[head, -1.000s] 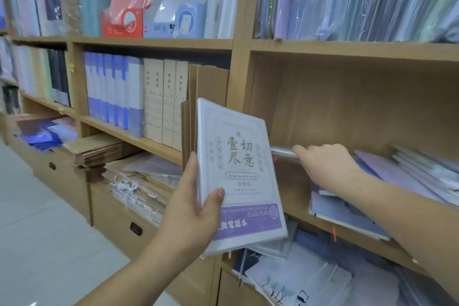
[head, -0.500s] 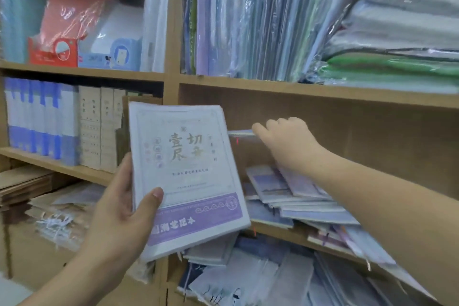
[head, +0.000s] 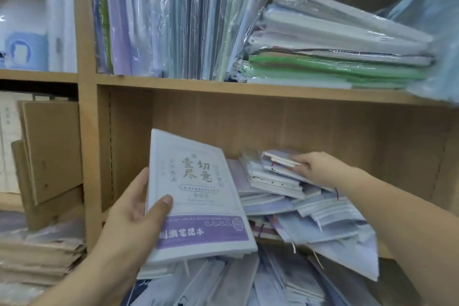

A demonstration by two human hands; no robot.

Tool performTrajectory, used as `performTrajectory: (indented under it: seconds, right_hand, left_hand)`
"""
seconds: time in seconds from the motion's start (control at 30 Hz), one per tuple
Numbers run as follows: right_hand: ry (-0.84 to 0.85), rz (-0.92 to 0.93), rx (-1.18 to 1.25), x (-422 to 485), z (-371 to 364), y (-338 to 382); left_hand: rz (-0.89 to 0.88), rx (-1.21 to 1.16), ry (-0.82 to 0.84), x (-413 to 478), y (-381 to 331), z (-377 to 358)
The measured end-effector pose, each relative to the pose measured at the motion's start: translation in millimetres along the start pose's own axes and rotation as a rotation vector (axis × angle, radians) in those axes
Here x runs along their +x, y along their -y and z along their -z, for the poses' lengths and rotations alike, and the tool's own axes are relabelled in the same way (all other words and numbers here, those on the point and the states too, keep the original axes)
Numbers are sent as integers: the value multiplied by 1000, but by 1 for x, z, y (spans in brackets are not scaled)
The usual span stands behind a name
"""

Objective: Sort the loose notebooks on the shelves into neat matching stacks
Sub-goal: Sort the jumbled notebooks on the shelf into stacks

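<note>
Item: white-and-purple notebook (head: 198, 194), plastic-wrapped, gold characters on the cover and a purple band along its near edge. Held in the left hand (head: 131, 216), thumb across the front cover near the lower left corner, remaining fingers behind and out of sight; a firm grasp, cover facing the viewer, long axis running near to far and tipped slightly right at the top. Position: in front of the middle shelf (head: 248, 92) opening, at its left side, above a second jumble of notebooks on the shelf below. Item: small notebook (head: 280, 160) with a pale cover, topmost on the loose pile (head: 298, 196) in the middle compartment. The right hand (head: 320, 169) rests on its right end, fingers curled over the edge; whether it is pinched or merely touched cannot be told from this view. Long axis of that notebook runs left to right, nearly crosswise to the held one. Governing relation: the pile lies directly right of the held notebook and just beyond it, with the right hand already upon it and the left hand occupied; any matching copy would likely be drawn leftward from the pile toward the held notebook. Upper shelf: wrapped folders (head: 173, 20) standing upright, wrapped flat stacks (head: 335, 52) at right.
</note>
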State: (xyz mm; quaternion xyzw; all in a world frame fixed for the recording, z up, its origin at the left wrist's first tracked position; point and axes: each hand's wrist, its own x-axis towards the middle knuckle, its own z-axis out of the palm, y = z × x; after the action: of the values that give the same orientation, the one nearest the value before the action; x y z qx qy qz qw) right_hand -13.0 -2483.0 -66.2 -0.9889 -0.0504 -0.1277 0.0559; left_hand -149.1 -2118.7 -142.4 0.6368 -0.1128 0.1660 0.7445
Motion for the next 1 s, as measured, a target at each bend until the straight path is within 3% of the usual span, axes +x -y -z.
performTrajectory:
  seconds: [0.13, 0.23, 0.3, 0.37, 0.47, 0.57, 0.63, 0.7, 0.83, 0.9, 1.0]
  right_hand:
    - [33, -26, 96, 7, -1, -1]
    - [-149, 66, 135, 0, 6, 43]
    - [-216, 152, 430, -11, 1, 87]
    - [-38, 131, 786, -22, -8, 132]
    - [334, 80, 1052, -22, -30, 176]
    - [623, 210, 1384, -13, -54, 209]
    - [703, 285, 1533, -9, -64, 232]
    - [612, 305, 1599, -3, -72, 253]
    - [166, 193, 1584, 18, -84, 287]
    - [60, 158, 1518, 31, -89, 299]
    - [-23, 119, 1432, 53, -96, 305]
  left_hand:
    - [7, -4, -24, 1, 1, 0]
    - [-10, -4, -47, 1, -2, 4]
    - [-41, 4, -69, 2, -6, 13]
    - [-73, 6, -44, 4, -12, 25]
    - [-127, 39, -23, 1, -16, 53]
    - [-230, 123, -27, -2, -17, 83]
    - [-299, 198, -24, -2, -16, 102]
    - [-361, 301, -20, 2, -13, 118]
    - [-409, 595, -194, 29, 8, 141]
    - [-388, 698, -307, 48, 22, 147]
    - [-313, 785, -326, 68, 36, 145]
